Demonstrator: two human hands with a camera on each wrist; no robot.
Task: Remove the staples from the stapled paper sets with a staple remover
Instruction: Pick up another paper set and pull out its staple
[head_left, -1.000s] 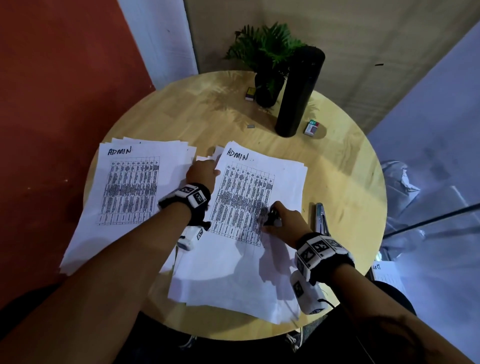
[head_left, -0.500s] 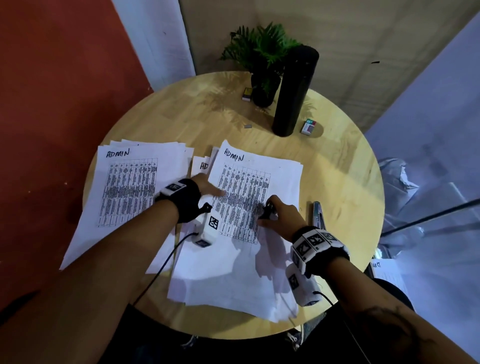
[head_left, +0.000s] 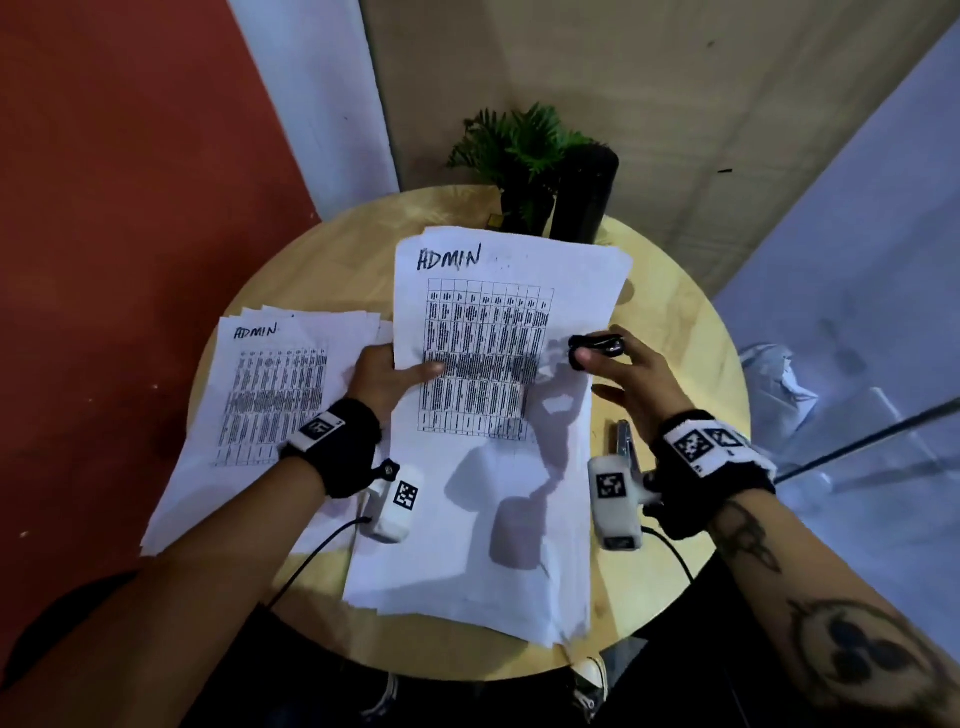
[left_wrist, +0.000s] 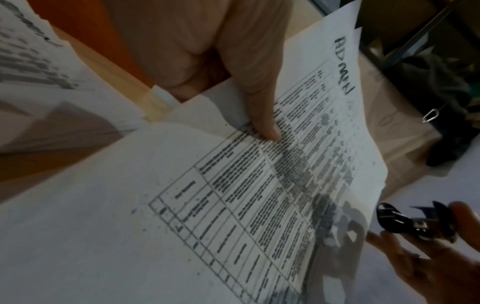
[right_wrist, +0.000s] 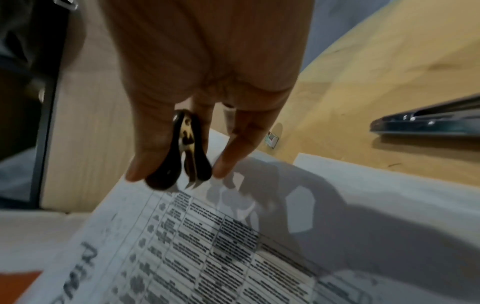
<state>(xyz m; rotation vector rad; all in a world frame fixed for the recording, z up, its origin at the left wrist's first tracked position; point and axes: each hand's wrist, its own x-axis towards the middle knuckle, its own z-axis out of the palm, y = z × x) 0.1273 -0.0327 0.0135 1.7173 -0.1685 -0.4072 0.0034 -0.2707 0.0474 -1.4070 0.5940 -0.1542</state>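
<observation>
Nearest the person, the bottom edge of a loose pile of sheets (head_left: 467, 571) hangs a little over the rim of the round wooden table (head_left: 670, 332), both forearms reaching in above it. The left hand (head_left: 382, 376) grips the left edge of the top paper set (head_left: 498, 322) — thumb pressed flat across the printed grid, fingers tucked underneath — and that set, headed "ADMIN" in marker, is lifted off the pile and tilted up toward the person. The right hand (head_left: 631, 382) hovers just beside the set's right edge, pinching a black staple remover (head_left: 595, 345) between thumb and fingers; the right wrist view shows the remover's metal claws (right_wrist: 192, 183) pointing down at the sheet, just above it and apart from the paper. Whether a staple is still in this set, I cannot tell. To the right of that hand a dark stapler (head_left: 623, 441) lies on the bare wood. To the left, a second stack of papers (head_left: 270, 395), also marked "ADMIN", lies flat and fanned. Farthest back stand a tall black cylinder (head_left: 584, 197) and a small green potted plant (head_left: 519, 150), side by side.
</observation>
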